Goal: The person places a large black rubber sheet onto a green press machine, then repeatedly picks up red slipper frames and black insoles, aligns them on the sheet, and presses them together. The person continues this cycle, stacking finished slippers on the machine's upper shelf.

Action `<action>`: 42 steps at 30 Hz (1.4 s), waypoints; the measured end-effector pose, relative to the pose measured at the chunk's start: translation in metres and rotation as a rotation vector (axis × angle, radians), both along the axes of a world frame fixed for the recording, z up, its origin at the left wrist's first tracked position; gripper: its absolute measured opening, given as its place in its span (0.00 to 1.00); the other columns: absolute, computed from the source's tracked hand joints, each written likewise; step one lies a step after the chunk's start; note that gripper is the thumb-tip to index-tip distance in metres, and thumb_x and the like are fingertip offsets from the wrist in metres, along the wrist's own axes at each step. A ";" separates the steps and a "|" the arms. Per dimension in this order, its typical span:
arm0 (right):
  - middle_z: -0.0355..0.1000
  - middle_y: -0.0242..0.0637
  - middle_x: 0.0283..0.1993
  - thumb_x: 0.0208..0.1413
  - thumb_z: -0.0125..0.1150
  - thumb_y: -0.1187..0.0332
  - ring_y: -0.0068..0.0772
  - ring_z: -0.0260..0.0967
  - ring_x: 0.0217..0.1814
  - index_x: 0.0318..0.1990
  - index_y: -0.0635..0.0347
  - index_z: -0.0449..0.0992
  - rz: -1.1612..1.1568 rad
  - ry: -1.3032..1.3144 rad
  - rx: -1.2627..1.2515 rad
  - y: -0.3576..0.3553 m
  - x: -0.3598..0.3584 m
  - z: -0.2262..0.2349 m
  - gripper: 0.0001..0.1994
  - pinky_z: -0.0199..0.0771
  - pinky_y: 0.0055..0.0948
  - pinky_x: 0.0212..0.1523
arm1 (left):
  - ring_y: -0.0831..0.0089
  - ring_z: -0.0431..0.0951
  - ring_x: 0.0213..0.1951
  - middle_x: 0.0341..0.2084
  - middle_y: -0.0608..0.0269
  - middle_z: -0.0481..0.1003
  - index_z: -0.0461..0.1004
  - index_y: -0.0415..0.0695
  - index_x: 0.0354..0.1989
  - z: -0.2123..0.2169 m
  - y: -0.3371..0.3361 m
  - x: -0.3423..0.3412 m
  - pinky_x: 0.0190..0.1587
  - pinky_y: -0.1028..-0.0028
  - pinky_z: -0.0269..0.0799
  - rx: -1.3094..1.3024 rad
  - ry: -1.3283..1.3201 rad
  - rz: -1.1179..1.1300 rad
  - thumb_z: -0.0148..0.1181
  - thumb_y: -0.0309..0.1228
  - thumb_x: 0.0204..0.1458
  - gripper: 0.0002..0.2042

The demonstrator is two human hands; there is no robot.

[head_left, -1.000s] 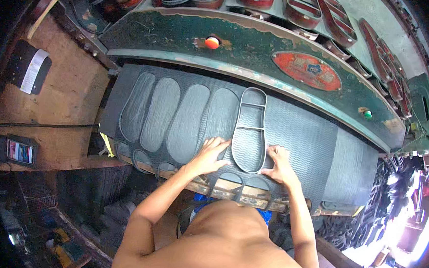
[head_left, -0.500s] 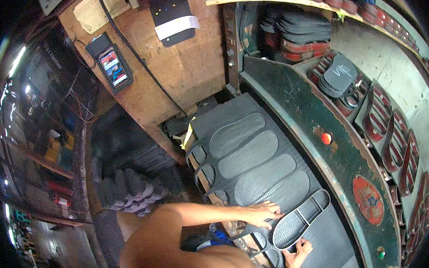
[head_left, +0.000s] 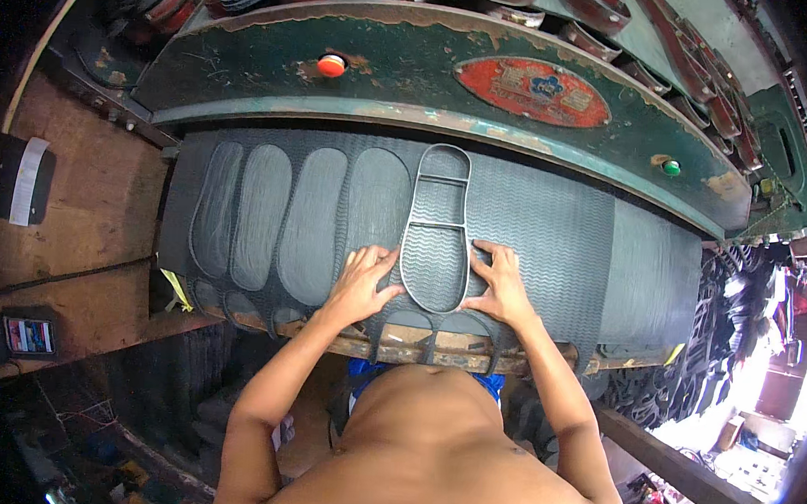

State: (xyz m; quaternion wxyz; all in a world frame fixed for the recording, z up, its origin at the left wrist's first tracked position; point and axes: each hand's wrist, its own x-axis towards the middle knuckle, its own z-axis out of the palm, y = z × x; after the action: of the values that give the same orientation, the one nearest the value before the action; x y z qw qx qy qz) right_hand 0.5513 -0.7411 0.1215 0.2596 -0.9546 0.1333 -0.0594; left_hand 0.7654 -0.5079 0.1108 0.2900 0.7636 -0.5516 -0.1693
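Note:
A metal sole-shaped cutting die (head_left: 436,226) lies on a dark ribbed rubber sheet (head_left: 552,233) spread over the bed of a green press. My left hand (head_left: 363,280) lies flat on the sheet, fingers against the die's left edge. My right hand (head_left: 499,284) rests flat at the die's right edge, fingers touching it. Several sole-shaped cut outlines (head_left: 281,212) show in the sheet to the left of the die.
The green press head (head_left: 415,68) hangs over the sheet, with a red button (head_left: 331,65), a red oval plate (head_left: 532,80) and a green button (head_left: 672,167). More dies and soles sit on racks above. A wooden wall (head_left: 74,195) stands at left; the bench edge (head_left: 398,344) is at my waist.
Half a second ago the view swung left toward the wall; now it faces the press squarely again. Both hands stay at the die, which sits right of the cut outlines.

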 end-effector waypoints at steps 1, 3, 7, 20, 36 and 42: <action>0.64 0.45 0.68 0.26 0.83 0.49 0.53 0.59 0.69 0.65 0.55 0.73 -0.009 0.020 0.018 0.000 0.001 0.002 0.51 0.59 0.49 0.68 | 0.56 0.70 0.51 0.49 0.51 0.72 0.70 0.37 0.66 0.001 0.000 0.001 0.57 0.60 0.64 -0.002 0.002 -0.004 0.71 0.40 0.50 0.35; 0.66 0.43 0.67 0.26 0.82 0.47 0.51 0.60 0.68 0.63 0.55 0.75 -0.008 -0.035 0.011 0.001 0.000 0.003 0.49 0.58 0.48 0.68 | 0.57 0.71 0.50 0.49 0.52 0.72 0.70 0.37 0.66 0.001 -0.001 0.002 0.56 0.61 0.64 -0.003 0.014 -0.006 0.72 0.39 0.49 0.35; 0.67 0.41 0.65 0.25 0.80 0.44 0.49 0.60 0.67 0.61 0.57 0.77 -0.010 -0.051 0.010 0.001 -0.004 -0.003 0.48 0.59 0.47 0.68 | 0.58 0.72 0.49 0.48 0.53 0.73 0.74 0.39 0.63 -0.003 -0.001 0.000 0.56 0.61 0.64 -0.003 0.059 0.024 0.74 0.37 0.46 0.34; 0.68 0.38 0.65 0.25 0.81 0.47 0.47 0.61 0.67 0.63 0.55 0.76 0.009 -0.055 0.000 -0.005 0.001 0.005 0.49 0.59 0.47 0.66 | 0.60 0.71 0.48 0.48 0.56 0.72 0.73 0.40 0.65 0.008 -0.007 0.001 0.56 0.63 0.64 0.025 0.031 0.035 0.75 0.35 0.45 0.35; 0.70 0.44 0.65 0.56 0.70 0.68 0.47 0.67 0.67 0.55 0.54 0.81 -0.482 -0.621 -0.381 -0.182 -0.033 0.127 0.19 0.62 0.44 0.69 | 0.66 0.77 0.49 0.46 0.57 0.77 0.76 0.38 0.57 0.105 -0.052 0.097 0.58 0.66 0.71 -0.447 0.123 0.497 0.52 0.28 0.68 0.14; 0.50 0.54 0.78 0.66 0.62 0.55 0.54 0.44 0.82 0.73 0.53 0.65 -0.760 -0.797 -0.624 -0.306 -0.043 0.169 0.30 0.42 0.51 0.78 | 0.51 0.49 0.76 0.74 0.40 0.49 0.51 0.33 0.75 0.173 -0.119 0.172 0.76 0.57 0.46 -0.847 -0.269 0.943 0.28 0.43 0.75 0.29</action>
State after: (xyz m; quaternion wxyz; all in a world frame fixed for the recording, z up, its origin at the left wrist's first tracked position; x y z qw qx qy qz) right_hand 0.5084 -1.0471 0.2904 -0.0404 -0.7760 0.3324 -0.5345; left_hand 0.9376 -0.6267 0.2843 0.5378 0.7579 -0.2073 0.3057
